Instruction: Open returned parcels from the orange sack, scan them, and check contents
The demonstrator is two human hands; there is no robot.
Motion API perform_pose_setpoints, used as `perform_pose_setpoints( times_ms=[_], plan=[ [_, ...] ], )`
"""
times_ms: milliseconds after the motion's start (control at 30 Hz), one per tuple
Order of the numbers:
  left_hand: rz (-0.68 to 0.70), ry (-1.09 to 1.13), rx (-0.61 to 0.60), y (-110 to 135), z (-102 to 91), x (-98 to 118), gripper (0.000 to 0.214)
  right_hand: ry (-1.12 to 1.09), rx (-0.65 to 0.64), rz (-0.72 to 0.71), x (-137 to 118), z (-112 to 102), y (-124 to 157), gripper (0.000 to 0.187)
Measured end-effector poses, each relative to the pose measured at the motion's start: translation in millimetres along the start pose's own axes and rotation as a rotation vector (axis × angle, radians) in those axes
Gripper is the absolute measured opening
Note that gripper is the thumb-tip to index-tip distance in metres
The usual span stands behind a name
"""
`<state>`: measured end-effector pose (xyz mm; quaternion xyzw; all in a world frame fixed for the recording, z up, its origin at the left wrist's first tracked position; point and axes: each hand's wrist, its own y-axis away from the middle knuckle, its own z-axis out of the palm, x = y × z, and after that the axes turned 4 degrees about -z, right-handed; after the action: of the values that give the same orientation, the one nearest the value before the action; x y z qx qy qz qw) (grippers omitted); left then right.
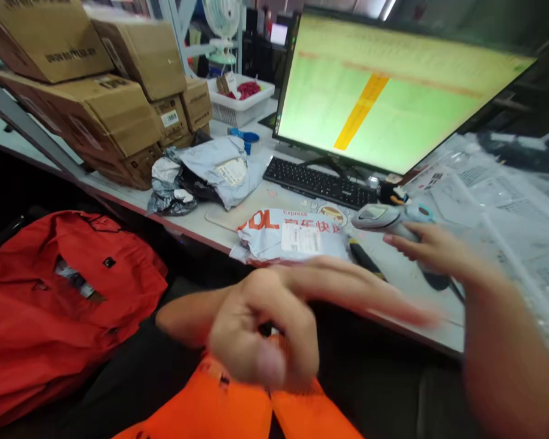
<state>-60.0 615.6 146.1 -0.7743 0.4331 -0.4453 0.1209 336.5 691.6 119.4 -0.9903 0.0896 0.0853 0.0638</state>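
Note:
My left hand [274, 323] hangs in the foreground in front of the desk edge, somewhat blurred. One or more of its fingers stretch out to the right while the others curl loosely, and nothing shows in it. Just beyond it lies a grey-white parcel bag [260, 241] with red lettering and a white label. To the right, my right hand [439, 250] is closed around the handle of a grey barcode scanner [384, 218], whose head points left over the desk. Part of the handle is covered by the fingers.
A monitor [329, 91] and black keyboard [318, 183] stand behind the parcel. Crumpled mailer bags [229, 167] and stacked cardboard boxes [96, 116] are at left. A black-and-yellow tool [365, 259] lies beside the parcel. Clear plastic [507, 201] covers the right side. A red bag [114, 265] sits at lower left.

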Motion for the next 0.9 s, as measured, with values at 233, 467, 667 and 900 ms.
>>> perform_pose_setpoints(
  times_ms=[233,467,667,900],
  plan=[
    [-0.263,-0.375,-0.002,-24.1,26.7,-70.0,0.049,0.153,-0.036,0.260,14.4,17.4,-23.3,0.055],
    [-0.331,-0.437,-0.079,-2.8,43.4,-112.0,0.074,0.114,0.223,0.170,2.4,12.5,-40.6,0.062],
    [-0.267,-0.340,-0.067,-1.6,33.9,-125.6,0.070,-0.012,-0.017,-0.105,-46.0,20.0,-121.8,0.055],
    [-0.261,-0.355,-0.046,0.8,35.9,-124.1,0.070,0.013,-0.067,-0.069,-60.7,41.3,-152.6,0.056]
  ],
)
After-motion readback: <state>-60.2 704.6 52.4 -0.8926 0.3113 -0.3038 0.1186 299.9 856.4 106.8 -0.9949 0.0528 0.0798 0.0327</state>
